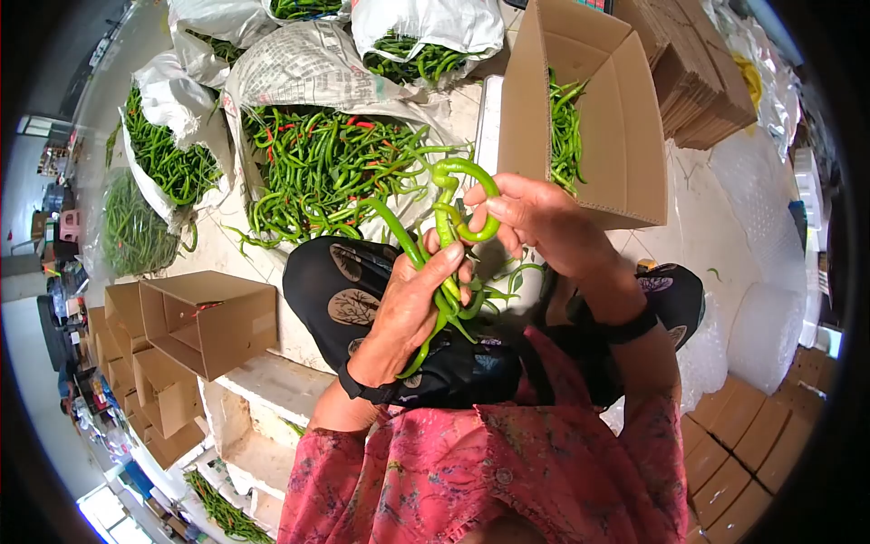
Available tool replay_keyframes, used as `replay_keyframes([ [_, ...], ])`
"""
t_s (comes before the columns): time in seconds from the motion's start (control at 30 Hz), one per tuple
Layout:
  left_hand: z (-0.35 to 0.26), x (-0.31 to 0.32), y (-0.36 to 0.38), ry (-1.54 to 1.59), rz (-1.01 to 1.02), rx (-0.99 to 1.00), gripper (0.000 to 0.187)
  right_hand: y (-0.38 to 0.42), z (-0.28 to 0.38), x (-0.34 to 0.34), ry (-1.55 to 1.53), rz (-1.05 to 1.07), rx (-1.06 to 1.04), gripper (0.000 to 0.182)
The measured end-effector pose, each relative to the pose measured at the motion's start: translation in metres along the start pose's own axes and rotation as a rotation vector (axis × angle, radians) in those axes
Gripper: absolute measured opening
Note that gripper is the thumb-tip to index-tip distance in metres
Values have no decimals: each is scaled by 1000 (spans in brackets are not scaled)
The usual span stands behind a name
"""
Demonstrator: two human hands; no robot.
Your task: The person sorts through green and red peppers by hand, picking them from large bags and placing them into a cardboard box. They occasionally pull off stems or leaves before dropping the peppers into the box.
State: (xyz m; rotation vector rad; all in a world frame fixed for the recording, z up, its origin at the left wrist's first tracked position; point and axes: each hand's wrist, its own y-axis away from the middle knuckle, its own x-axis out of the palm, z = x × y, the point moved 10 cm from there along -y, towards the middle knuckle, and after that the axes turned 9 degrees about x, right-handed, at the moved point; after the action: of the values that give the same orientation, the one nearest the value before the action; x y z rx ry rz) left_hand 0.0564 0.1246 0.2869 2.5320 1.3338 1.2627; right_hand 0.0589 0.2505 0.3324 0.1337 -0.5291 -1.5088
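Several long green peppers [391,227] are bunched in my left hand [419,295], whose fingers wrap round them above my lap. My right hand [521,213] pinches a curled green pepper [480,174] just to the right of the bunch. Beyond my hands an open sack [304,77] spills a large heap of green peppers [317,168] with a few red ones among them. To the right of the heap stands an open cardboard box [625,118] with green peppers [565,131] along its left inner side.
More sacks of peppers [168,150] stand at the upper left and top. Small open cartons [213,322] and a white foam box [237,431] are at the left. Flattened cardboard [693,72] is stacked upper right, bubble wrap [766,335] and brown cartons [748,444] at the right.
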Motion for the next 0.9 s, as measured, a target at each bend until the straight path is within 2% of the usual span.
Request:
replay_keyframes([
  [0.07,-8,-4,-3,-212,-48,90,28,5,8,4,98,-17,-25,37],
  [0.1,-10,-4,-2,-212,-50,94,28,7,12,5,192,-41,-46,38],
  [0.17,-22,-5,0,-367,-87,171,24,9,10,0,182,-30,-84,37],
  [0.27,-27,0,4,-373,-98,199,26,5,-4,-8,198,-66,-27,36],
  [0.37,-27,-4,5,-381,-96,189,34,4,-3,-7,123,-76,-130,37],
  [0.43,-23,2,4,-376,-2,173,35,4,-7,-6,16,-19,-161,36],
  [0.5,-19,-2,3,-310,-12,147,36,3,-5,-5,-80,-40,-143,34],
  [0.57,4,1,6,83,127,-19,37,4,-3,-8,-176,-64,-124,32],
  [0.63,14,8,9,364,182,-87,30,6,8,-16,-207,-101,-182,30],
  [0.7,16,9,8,268,204,-75,24,8,12,-20,-261,-136,-192,30],
  [0.73,17,10,8,270,207,-76,24,9,9,-24,-192,-156,-165,30],
  [0.8,11,-15,4,50,-52,43,22,9,5,-28,-121,-178,-136,31],
  [0.9,-17,-23,12,3,-252,233,15,15,9,-28,-8,-225,-204,28],
])
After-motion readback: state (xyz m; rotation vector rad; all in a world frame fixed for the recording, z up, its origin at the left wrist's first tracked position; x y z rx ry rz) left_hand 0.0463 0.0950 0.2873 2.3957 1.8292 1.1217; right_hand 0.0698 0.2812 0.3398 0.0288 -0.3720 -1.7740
